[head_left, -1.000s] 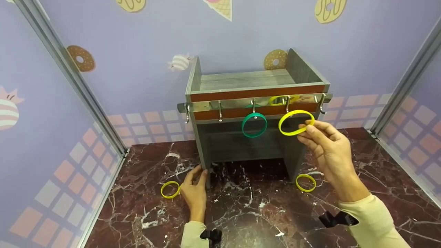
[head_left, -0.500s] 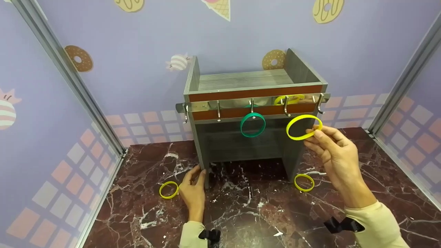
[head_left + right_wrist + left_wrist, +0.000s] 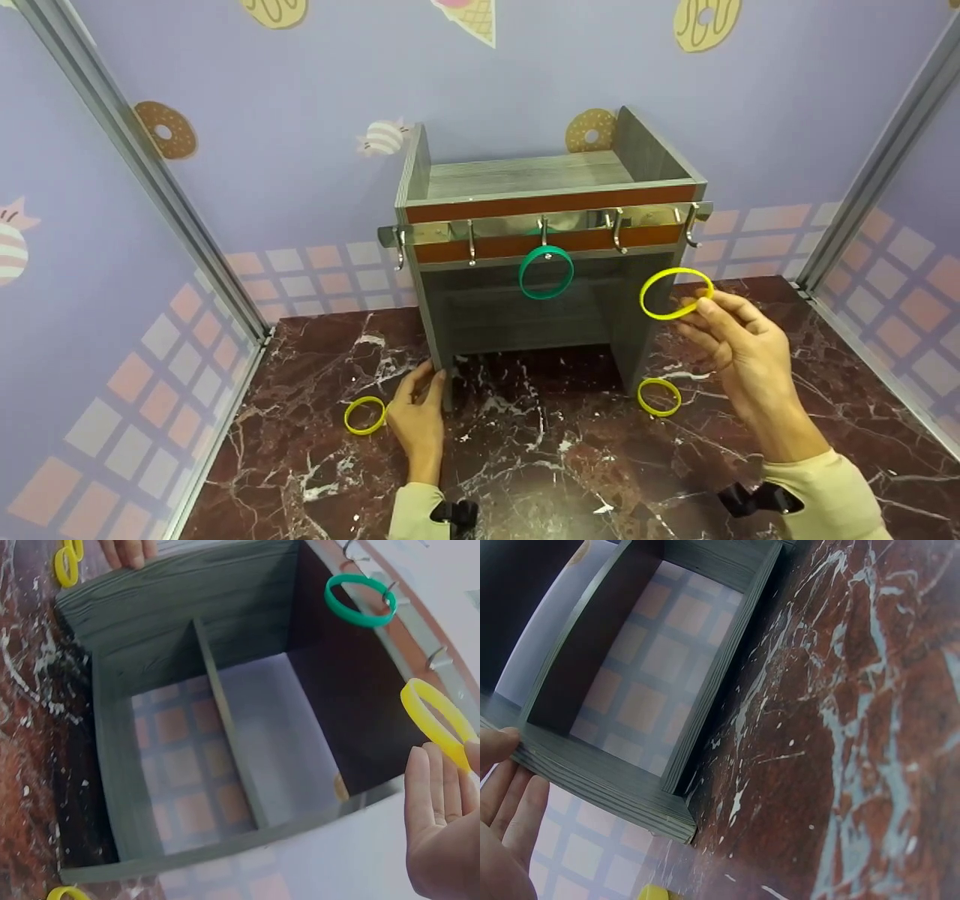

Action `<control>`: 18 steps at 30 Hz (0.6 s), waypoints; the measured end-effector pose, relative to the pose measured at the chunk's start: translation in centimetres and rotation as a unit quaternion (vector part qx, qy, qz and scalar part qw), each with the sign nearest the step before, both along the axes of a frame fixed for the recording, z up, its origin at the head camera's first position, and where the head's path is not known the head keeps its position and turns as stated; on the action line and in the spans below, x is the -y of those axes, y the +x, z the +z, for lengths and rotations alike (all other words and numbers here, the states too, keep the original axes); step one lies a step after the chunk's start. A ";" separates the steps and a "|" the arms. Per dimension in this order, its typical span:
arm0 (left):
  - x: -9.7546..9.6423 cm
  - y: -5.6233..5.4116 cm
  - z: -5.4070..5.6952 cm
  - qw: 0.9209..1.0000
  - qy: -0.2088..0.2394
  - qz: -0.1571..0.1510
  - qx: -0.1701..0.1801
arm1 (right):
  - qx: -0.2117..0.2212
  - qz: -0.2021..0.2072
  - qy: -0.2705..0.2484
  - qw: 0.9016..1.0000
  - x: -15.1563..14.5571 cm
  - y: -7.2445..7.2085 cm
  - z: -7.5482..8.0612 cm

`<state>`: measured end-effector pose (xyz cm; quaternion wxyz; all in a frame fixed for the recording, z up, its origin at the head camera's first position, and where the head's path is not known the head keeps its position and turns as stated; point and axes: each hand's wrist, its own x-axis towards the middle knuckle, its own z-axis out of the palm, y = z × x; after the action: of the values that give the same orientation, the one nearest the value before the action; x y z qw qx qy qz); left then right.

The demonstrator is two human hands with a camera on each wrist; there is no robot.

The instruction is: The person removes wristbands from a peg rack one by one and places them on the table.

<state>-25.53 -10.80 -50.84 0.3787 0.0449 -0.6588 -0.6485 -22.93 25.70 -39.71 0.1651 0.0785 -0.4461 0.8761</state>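
My right hand [image 3: 750,352] pinches a yellow wristband [image 3: 645,292] between thumb and fingers, in front of the right side of a grey wooden shelf [image 3: 517,201]. In the right wrist view this yellow ring overlaps no hook. A green wristband [image 3: 523,277] hangs from the middle hook of the metal hook rail [image 3: 506,226] on the shelf's front. Low on the left, my left hand [image 3: 417,420] holds the shelf's left side panel [image 3: 607,795], thumb on its front edge and fingers along the outer face.
One yellow wristband [image 3: 346,421] lies on the marbled tabletop [image 3: 525,480] beside my left hand. Another yellow wristband [image 3: 640,401] lies by the shelf's right foot. Patterned walls [image 3: 300,165] stand behind and at both sides. Other hooks [image 3: 472,247] on the rail carry nothing.
My right hand has drawn the yellow wristband away from the hooks, down and to the right. The left hand stays at the side panel, and the green wristband still hangs.
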 end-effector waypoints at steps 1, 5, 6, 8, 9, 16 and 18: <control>0.0 0.0 0.0 1.000 0.000 0.000 0.000 | 0.006 -0.002 -0.001 1.000 -0.2 0.0 -0.2; 0.0 0.0 0.0 1.000 0.001 -0.004 0.003 | 0.028 -0.012 0.003 1.000 -1.0 0.0 -1.1; 0.0 0.0 0.0 1.000 0.002 -0.005 0.006 | 0.032 -0.013 0.005 0.999 -1.2 0.0 -1.3; 0.0 0.1 0.1 1.000 0.005 -0.007 0.013 | 0.038 -0.015 0.007 0.999 -1.6 0.0 -1.7; 0.0 0.1 0.1 1.000 0.006 -0.007 0.016 | 0.041 -0.015 0.006 0.999 -1.8 0.0 -1.9; 0.0 0.2 0.2 1.000 0.006 -0.011 0.017 | 0.046 -0.009 -0.018 0.999 -3.4 -0.1 -3.4; 0.0 0.2 0.1 1.000 0.005 -0.010 0.016 | 0.048 -0.011 -0.022 0.999 -3.9 -0.2 -3.9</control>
<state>-25.32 -10.82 -50.70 0.3610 0.0509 -0.6618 -0.6551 -23.13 29.59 -43.65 0.1550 0.0272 -0.4352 0.8865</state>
